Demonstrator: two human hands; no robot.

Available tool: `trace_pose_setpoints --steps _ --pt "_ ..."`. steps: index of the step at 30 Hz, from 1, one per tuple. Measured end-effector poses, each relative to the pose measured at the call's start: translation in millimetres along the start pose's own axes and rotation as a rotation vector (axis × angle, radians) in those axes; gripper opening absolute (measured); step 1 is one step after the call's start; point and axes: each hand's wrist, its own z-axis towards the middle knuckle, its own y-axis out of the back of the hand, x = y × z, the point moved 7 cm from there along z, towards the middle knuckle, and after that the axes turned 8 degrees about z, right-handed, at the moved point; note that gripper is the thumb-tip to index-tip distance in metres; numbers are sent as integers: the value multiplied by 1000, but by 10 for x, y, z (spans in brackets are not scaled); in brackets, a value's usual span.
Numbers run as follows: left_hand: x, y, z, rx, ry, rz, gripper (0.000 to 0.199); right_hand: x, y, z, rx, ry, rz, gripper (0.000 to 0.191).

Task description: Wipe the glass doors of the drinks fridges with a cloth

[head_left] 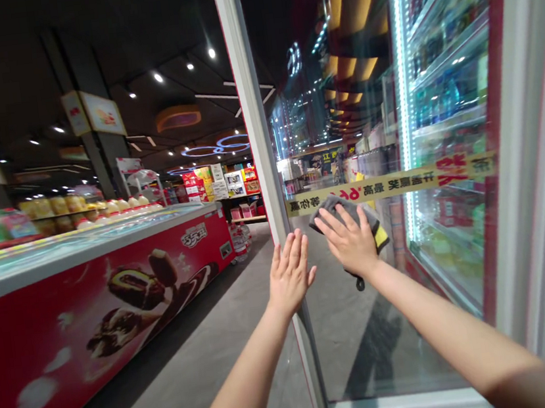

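An open glass door [378, 336] with a white frame stands in front of me. My left hand [291, 274] lies on the door's upright frame edge, fingers stretched out and holding nothing. Against the glass, my right hand [351, 240] presses a grey cleaning cloth [328, 207] with its fingers spread over it. The cloth has a yellow patch near its edge and a dark loop hanging below; my palm hides part of it. Just above the cloth runs a yellow printed strip [399, 183] across the glass, its lettering reversed.
To the left stands a long red chest freezer [164, 290] with ice cream pictures. Through the glass on the right I see lit shelves [455, 115] of bottled drinks. Boxed goods [203, 184] and bottled water packs [241, 239] are farther back, beyond the grey floor [176, 388].
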Motion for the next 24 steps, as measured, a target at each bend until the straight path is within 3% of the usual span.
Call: trace_pose_setpoints --steps 1,4,6,10,14,17,20,24 --pt "-29 17 32 -11 -6 -4 85 15 -14 -127 -8 -30 -21 55" --pt "-127 69 129 -57 -53 -21 83 212 -123 -431 89 217 31 35" --pt "-200 89 208 -78 -93 -38 83 141 -113 -429 123 264 56 32" --pt "-332 78 370 -79 -118 -67 84 -389 132 -241 -1 -30 -24 53" --pt "-490 17 429 -80 -177 -94 81 -625 319 -659 -156 -291 -101 62" --pt "-563 -55 423 -70 -201 -110 80 -522 261 -916 -44 -128 -88 64" --pt "-578 -86 419 -83 -185 -105 78 -673 297 -857 53 13 -64 60" --pt "-584 -35 419 -135 -177 -105 77 -1318 633 -839 -186 -253 -120 56"
